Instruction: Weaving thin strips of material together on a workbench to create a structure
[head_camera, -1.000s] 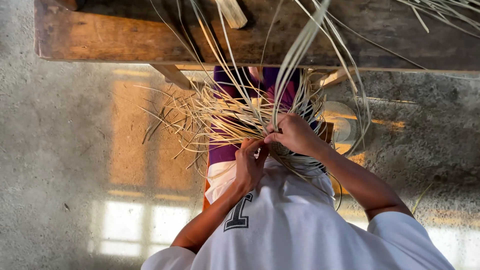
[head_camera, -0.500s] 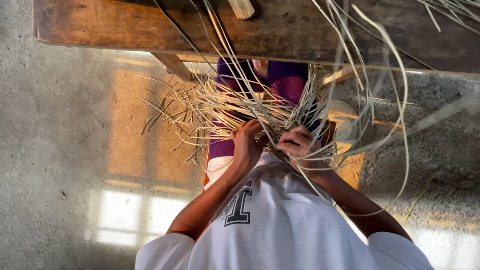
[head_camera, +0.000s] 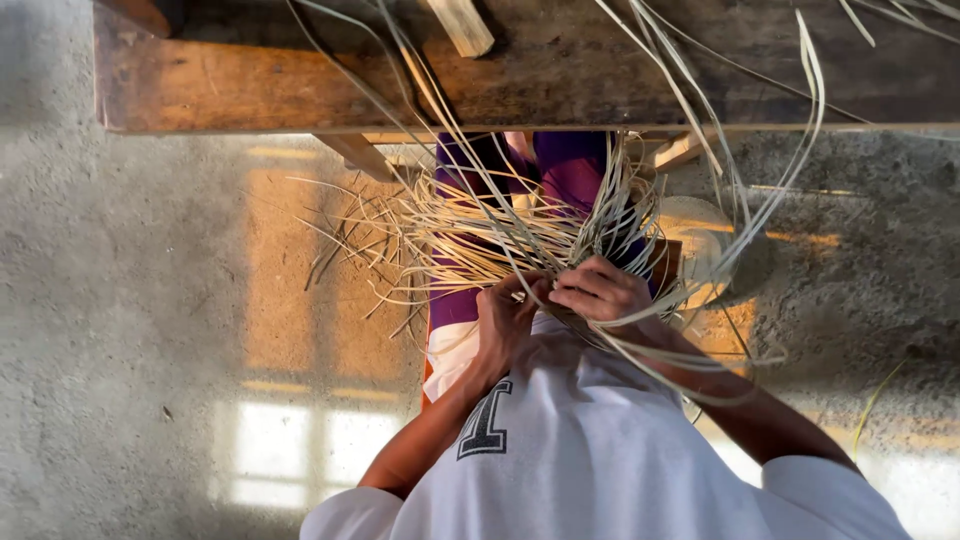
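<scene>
Now the two hands have come back together at the near edge of the tangled bundle of pale, flat cane weaving strips (head_camera: 500, 235), after being spread a little apart half a second ago. The left hand (head_camera: 503, 322) is curled closed, its fingers pinching a few strips at the woven core just in front of the white shirt; the right hand (head_camera: 600, 293) lies just beside it, nearly touching, fingers folded over strands at the same spot. How many strips each hand has hold of cannot be told, as the fingers hide them. The long pale loose strip (head_camera: 790, 150), which whipped wide to the right in a blurred arc a moment earlier, has settled into a cleaner loop that climbs on the far right and curves back down toward the right hand, so it looks drawn in and tensioned rather than flung. I judge this as a strand just pulled through and being snugged down at the core. The bundle rests on the lap over purple cloth (head_camera: 570, 165), its free ends fanned out to the left, with the dark worn wooden bench plank (head_camera: 250, 90) across the far side and grey concrete floor (head_camera: 120, 300) on the left.
</scene>
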